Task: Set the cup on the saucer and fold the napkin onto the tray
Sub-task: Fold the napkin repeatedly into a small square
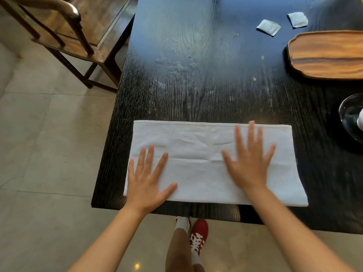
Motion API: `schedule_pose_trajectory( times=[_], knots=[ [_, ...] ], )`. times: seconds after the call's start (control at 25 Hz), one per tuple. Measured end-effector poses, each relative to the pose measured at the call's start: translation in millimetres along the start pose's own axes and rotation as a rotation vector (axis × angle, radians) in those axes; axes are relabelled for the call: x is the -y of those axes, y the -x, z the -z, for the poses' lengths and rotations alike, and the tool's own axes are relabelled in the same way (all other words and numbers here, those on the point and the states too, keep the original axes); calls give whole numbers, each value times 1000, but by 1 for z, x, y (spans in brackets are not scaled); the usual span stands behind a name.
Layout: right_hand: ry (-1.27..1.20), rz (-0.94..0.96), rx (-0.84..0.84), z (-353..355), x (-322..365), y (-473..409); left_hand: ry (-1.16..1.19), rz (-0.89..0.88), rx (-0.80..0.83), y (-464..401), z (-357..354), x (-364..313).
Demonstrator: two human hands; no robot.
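White cloth napkin: folded to a long rectangle, flat at near edge of black wood-grain table. Left hand and right hand: both flat on it, palms down, fingers spread, gripping nothing. Wooden tray: far right, well apart. Two small sachets beyond it. Glass vessel: right edge, cut off.

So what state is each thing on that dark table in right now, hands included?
White cloth napkin: folded into a flat rectangle at the near table edge, not on the tray.
Left hand: open, palm pressed flat on the napkin.
Right hand: open, palm pressed flat on the napkin.
Oval wooden tray: visible part bare.
Two small grey sachets: lying flat beyond the tray.
Clear glass dish: cut off by the frame's edge.
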State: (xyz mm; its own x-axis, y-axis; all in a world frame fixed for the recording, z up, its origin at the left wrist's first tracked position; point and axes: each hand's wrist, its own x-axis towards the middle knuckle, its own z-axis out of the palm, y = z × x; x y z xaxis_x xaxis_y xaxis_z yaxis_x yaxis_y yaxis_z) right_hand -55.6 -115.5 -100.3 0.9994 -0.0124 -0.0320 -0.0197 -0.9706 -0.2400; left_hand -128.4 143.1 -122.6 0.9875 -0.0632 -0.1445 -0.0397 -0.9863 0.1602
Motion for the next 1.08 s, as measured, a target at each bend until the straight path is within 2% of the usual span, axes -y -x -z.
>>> schedule_pose_trajectory(
  times=[0.12,0.2,0.6,0.72,0.92,1.0,1.08],
  knots=[
    [5,207,54,-23,68,54,-3,1,2,0,1,0],
    [77,223,96,-33,73,77,-12,5,4,0,1,-1],
    [183,-27,123,6,-66,95,1,5,32,2,3,-1],
    [182,-17,142,9,-75,96,-10,-1,51,1,4,-1],
    [125,25,204,12,-80,97,-59,-151,101,11,8,4],
    [59,60,209,15,-84,98,-64,-155,101,13,9,4],
    [-53,9,186,21,-85,100,-56,-144,103,14,9,3]
  ],
)
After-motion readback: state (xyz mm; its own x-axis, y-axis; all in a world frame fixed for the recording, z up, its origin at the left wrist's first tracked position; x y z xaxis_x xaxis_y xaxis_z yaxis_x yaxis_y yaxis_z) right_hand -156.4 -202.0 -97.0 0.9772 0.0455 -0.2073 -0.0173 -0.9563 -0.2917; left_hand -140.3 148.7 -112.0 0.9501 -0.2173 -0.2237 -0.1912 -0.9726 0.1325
